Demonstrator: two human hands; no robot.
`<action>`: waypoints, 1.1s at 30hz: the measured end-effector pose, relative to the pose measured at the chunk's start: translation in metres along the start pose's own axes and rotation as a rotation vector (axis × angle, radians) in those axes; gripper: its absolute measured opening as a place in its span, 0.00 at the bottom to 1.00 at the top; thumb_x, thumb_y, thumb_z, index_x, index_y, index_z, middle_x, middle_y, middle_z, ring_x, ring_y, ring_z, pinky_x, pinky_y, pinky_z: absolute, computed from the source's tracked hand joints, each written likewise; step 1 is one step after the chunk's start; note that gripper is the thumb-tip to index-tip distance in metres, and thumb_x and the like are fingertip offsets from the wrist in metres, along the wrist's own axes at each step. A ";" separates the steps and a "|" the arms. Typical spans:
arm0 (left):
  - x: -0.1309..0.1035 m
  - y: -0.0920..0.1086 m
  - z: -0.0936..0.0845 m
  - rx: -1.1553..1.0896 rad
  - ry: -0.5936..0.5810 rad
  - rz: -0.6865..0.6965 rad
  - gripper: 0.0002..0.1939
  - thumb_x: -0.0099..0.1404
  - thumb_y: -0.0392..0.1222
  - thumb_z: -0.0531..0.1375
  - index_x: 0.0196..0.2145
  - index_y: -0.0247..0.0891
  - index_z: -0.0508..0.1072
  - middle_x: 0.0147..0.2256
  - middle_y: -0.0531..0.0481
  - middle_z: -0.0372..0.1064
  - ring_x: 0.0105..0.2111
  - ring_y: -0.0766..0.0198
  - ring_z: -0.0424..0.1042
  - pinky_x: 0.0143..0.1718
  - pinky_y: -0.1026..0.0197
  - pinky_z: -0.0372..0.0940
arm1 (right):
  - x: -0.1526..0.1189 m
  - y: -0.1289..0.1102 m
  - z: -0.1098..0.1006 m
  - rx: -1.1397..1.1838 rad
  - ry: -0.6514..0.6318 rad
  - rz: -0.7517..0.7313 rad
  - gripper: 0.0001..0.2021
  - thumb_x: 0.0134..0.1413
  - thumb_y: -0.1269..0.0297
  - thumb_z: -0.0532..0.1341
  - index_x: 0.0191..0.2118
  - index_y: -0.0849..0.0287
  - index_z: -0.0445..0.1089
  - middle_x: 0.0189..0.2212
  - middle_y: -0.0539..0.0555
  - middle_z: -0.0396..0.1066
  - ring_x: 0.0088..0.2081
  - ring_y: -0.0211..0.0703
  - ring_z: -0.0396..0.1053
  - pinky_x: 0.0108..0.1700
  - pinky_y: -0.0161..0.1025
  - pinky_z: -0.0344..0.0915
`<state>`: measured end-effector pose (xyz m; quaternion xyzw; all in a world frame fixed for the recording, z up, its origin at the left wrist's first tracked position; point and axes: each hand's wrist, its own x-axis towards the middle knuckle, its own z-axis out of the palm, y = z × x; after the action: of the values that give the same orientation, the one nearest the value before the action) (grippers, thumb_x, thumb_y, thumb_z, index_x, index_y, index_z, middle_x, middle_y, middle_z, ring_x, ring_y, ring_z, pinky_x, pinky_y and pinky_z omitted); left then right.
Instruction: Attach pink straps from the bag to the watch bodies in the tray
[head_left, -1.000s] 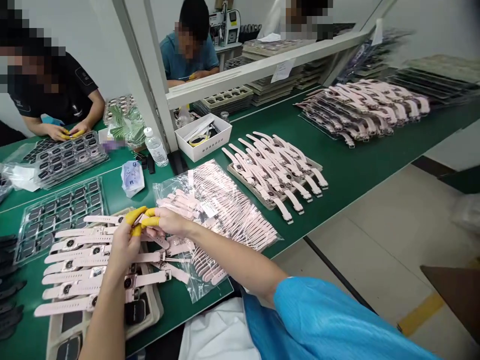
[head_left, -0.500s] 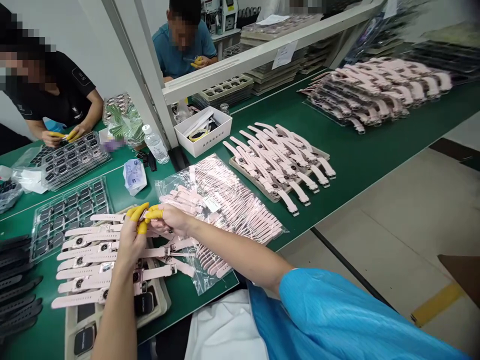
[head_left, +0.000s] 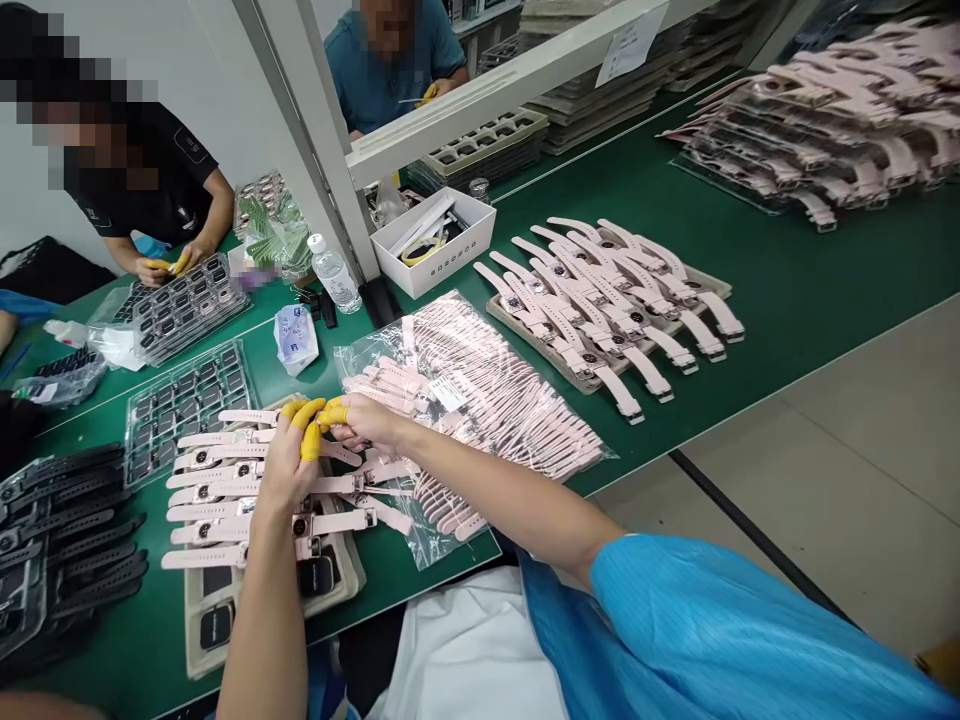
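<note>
Yellow finger covers sit on both of my hands, which meet over the near tray. My left hand (head_left: 291, 450) is closed in a pinch on a pink watch strap (head_left: 247, 416), mostly hidden by the fingers. Fingertips of my right hand (head_left: 367, 424) press together at the same spot, closed on the strap's covered end. Under the hands, pink-strapped watches (head_left: 206, 509) lie in rows across a beige tray (head_left: 196, 640). Dark watch faces (head_left: 217, 625) show in its near compartments. Beside my right hand lies a clear bag of pink straps (head_left: 487, 400).
Another beige tray of pink-strapped watches (head_left: 607, 300) lies to the right, a taller stack (head_left: 825, 130) beyond. Black straps (head_left: 82, 530) and a clear tray of watch faces (head_left: 187, 400) are left. A white box (head_left: 435, 245), bottle (head_left: 334, 275) and metal post (head_left: 315, 150) stand behind. Two co-workers sit opposite.
My view has shifted left, so most things on the table appear farther right. Both hands stay together over the tray, with the left fingers now curled more over the pinched spot.
</note>
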<state>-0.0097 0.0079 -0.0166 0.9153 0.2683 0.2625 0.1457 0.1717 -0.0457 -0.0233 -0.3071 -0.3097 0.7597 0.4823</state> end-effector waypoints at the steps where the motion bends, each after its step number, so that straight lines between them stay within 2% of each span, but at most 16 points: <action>1: 0.000 0.001 0.000 0.000 -0.010 0.000 0.20 0.77 0.41 0.48 0.60 0.38 0.69 0.53 0.39 0.69 0.56 0.52 0.70 0.60 0.47 0.68 | 0.000 0.000 0.000 -0.002 -0.001 0.000 0.11 0.60 0.63 0.63 0.30 0.56 0.60 0.14 0.39 0.52 0.15 0.29 0.43 0.17 0.27 0.44; 5: -0.001 0.002 0.001 0.092 -0.045 -0.006 0.20 0.76 0.42 0.51 0.60 0.35 0.70 0.52 0.37 0.69 0.54 0.50 0.71 0.58 0.46 0.69 | 0.001 0.001 -0.002 -0.048 0.041 0.020 0.09 0.60 0.69 0.58 0.29 0.56 0.59 0.14 0.39 0.52 0.14 0.29 0.43 0.17 0.27 0.43; 8: -0.002 0.002 0.001 0.079 -0.056 -0.040 0.20 0.76 0.43 0.51 0.60 0.35 0.71 0.51 0.37 0.70 0.54 0.50 0.71 0.57 0.45 0.69 | 0.001 0.001 -0.003 -0.069 0.046 0.027 0.09 0.61 0.69 0.58 0.30 0.56 0.59 0.14 0.39 0.52 0.14 0.29 0.42 0.17 0.28 0.42; 13: 0.000 0.008 0.001 -0.187 -0.003 -0.115 0.20 0.77 0.46 0.51 0.61 0.40 0.70 0.55 0.40 0.71 0.57 0.52 0.71 0.62 0.45 0.67 | -0.002 0.000 -0.001 -0.102 -0.002 -0.064 0.12 0.60 0.57 0.64 0.34 0.55 0.60 0.15 0.39 0.54 0.16 0.31 0.45 0.19 0.30 0.45; 16: 0.004 0.016 -0.004 -0.288 0.018 -0.175 0.24 0.76 0.46 0.54 0.66 0.42 0.64 0.59 0.38 0.69 0.58 0.52 0.72 0.61 0.47 0.68 | -0.004 -0.001 -0.002 -0.238 0.009 -0.256 0.15 0.60 0.50 0.64 0.35 0.54 0.61 0.18 0.41 0.57 0.19 0.34 0.51 0.22 0.32 0.51; 18: 0.008 0.021 -0.016 -0.237 0.043 -0.199 0.25 0.76 0.45 0.54 0.68 0.41 0.62 0.60 0.38 0.69 0.59 0.52 0.73 0.62 0.47 0.68 | -0.006 -0.001 -0.005 -0.418 0.056 -0.406 0.16 0.60 0.50 0.65 0.36 0.54 0.62 0.22 0.43 0.60 0.23 0.36 0.55 0.27 0.34 0.54; 20: 0.012 0.024 -0.034 -0.089 0.033 -0.220 0.25 0.75 0.44 0.53 0.67 0.40 0.63 0.57 0.38 0.72 0.57 0.52 0.74 0.61 0.47 0.68 | -0.008 -0.003 -0.007 -0.608 0.086 -0.467 0.14 0.62 0.50 0.63 0.38 0.55 0.64 0.25 0.45 0.61 0.28 0.38 0.57 0.31 0.35 0.54; 23: 0.011 0.023 -0.069 0.215 -0.054 -0.238 0.23 0.73 0.44 0.54 0.63 0.38 0.68 0.53 0.39 0.75 0.52 0.50 0.75 0.55 0.48 0.71 | -0.013 -0.006 -0.008 -0.840 0.051 -0.397 0.12 0.67 0.52 0.57 0.44 0.56 0.67 0.28 0.47 0.64 0.30 0.41 0.60 0.33 0.37 0.52; 25: 0.006 0.022 -0.088 0.398 -0.135 -0.197 0.20 0.72 0.42 0.53 0.58 0.37 0.73 0.49 0.38 0.76 0.49 0.48 0.75 0.51 0.48 0.71 | -0.016 -0.008 -0.005 -0.951 0.019 -0.337 0.11 0.69 0.56 0.55 0.45 0.57 0.68 0.28 0.48 0.66 0.30 0.42 0.61 0.34 0.38 0.50; 29: -0.011 0.023 -0.111 0.623 -0.289 -0.097 0.17 0.70 0.36 0.51 0.48 0.38 0.79 0.37 0.38 0.76 0.43 0.45 0.74 0.44 0.47 0.68 | -0.019 -0.008 0.002 -1.086 -0.039 -0.254 0.08 0.67 0.62 0.54 0.37 0.57 0.65 0.27 0.50 0.66 0.29 0.42 0.60 0.33 0.39 0.48; 31: -0.021 0.024 -0.119 0.697 -0.293 -0.097 0.17 0.68 0.34 0.52 0.45 0.39 0.79 0.34 0.39 0.75 0.41 0.45 0.73 0.43 0.47 0.66 | -0.019 -0.006 0.004 -1.144 -0.093 -0.256 0.08 0.65 0.64 0.54 0.32 0.57 0.63 0.26 0.51 0.65 0.28 0.42 0.59 0.32 0.40 0.47; 33: -0.031 0.022 -0.129 0.733 -0.244 -0.120 0.16 0.67 0.35 0.52 0.43 0.41 0.79 0.34 0.40 0.74 0.41 0.45 0.72 0.42 0.47 0.65 | -0.019 -0.003 0.007 -1.187 -0.133 -0.265 0.07 0.64 0.66 0.54 0.32 0.56 0.62 0.26 0.51 0.65 0.27 0.42 0.58 0.32 0.40 0.47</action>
<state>-0.0944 -0.0114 0.0858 0.9138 0.3782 0.0293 -0.1449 0.1750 -0.0634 -0.0134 -0.4341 -0.7450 0.4088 0.2988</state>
